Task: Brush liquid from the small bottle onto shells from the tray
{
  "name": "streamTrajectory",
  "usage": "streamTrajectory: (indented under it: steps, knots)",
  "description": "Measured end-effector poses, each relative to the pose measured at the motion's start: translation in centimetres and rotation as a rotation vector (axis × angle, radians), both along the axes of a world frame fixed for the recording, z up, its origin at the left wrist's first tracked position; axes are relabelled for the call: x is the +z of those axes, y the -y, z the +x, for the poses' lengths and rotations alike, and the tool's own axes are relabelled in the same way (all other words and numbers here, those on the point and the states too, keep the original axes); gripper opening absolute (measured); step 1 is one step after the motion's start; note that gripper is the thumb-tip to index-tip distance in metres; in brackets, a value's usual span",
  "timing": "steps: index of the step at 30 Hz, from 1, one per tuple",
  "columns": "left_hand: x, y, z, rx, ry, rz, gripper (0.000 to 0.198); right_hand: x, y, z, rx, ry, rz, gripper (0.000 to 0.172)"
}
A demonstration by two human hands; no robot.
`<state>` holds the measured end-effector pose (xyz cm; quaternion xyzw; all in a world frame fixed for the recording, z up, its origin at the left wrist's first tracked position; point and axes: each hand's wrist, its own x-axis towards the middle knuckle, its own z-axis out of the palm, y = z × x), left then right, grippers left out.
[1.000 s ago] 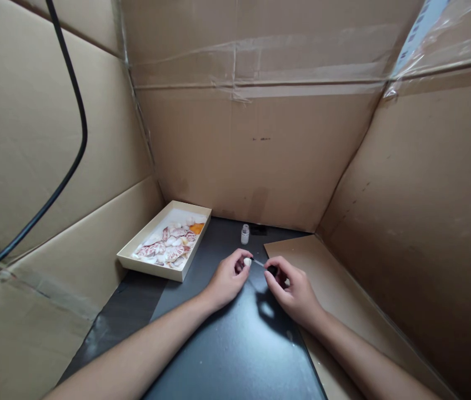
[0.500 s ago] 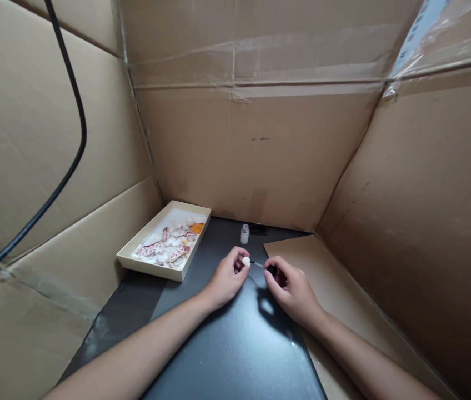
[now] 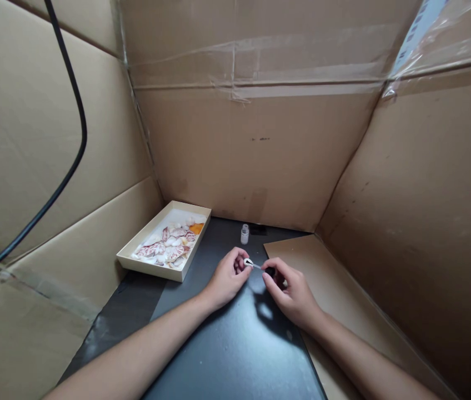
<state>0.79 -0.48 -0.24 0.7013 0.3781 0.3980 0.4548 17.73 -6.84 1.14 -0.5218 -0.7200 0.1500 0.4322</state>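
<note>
Pinched in the fingertips of my left hand (image 3: pixel 230 276) is a small white seashell (image 3: pixel 247 261). My right hand (image 3: pixel 289 286) is closed on the black cap of a brush applicator (image 3: pixel 269 271), whose thin pale stem points left. The applicator's dark tip lies over the shell and seems to touch it. Both hands are just above the dark tabletop. Beyond them stands a small clear bottle (image 3: pixel 244 234), upright and uncapped, with a pale label.
At the left, a shallow cream box (image 3: pixel 151 270) holds many shells (image 3: pixel 173 241), patterned and white, and an orange one. A flat cardboard sheet (image 3: pixel 322 289) lies under my right forearm. Cardboard walls (image 3: pixel 260 166) enclose the dark table (image 3: pixel 219 350). A black cable (image 3: pixel 81 128) hangs at left.
My right hand has moved slightly left, bringing the applicator's tip over the shell. The shell has turned a little in my left hand. The bottle and box stay put.
</note>
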Motion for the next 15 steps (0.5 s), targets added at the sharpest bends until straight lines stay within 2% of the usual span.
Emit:
streamTrajectory:
  steps: [4, 8, 13, 15]
  knots:
    - [0.04, 0.04, -0.04, 0.012, -0.026, -0.005, 0.017, 0.02, -0.01, 0.11, -0.084, -0.026, 0.001, 0.014]
    - [0.14, 0.11, -0.02, 0.013, -0.037, -0.018, 0.019, -0.05, 0.03, 0.23, -0.013, -0.055, 0.004, 0.017]
    - [0.45, 0.27, 0.01, 0.017, -0.037, -0.055, 0.024, -0.17, -0.18, 0.49, -0.087, -0.116, -0.019, 0.018]
    - [0.57, 0.33, 0.01, 0.018, -0.031, -0.063, 0.024, -0.19, -0.25, 0.58, -0.061, -0.148, -0.012, 0.018]
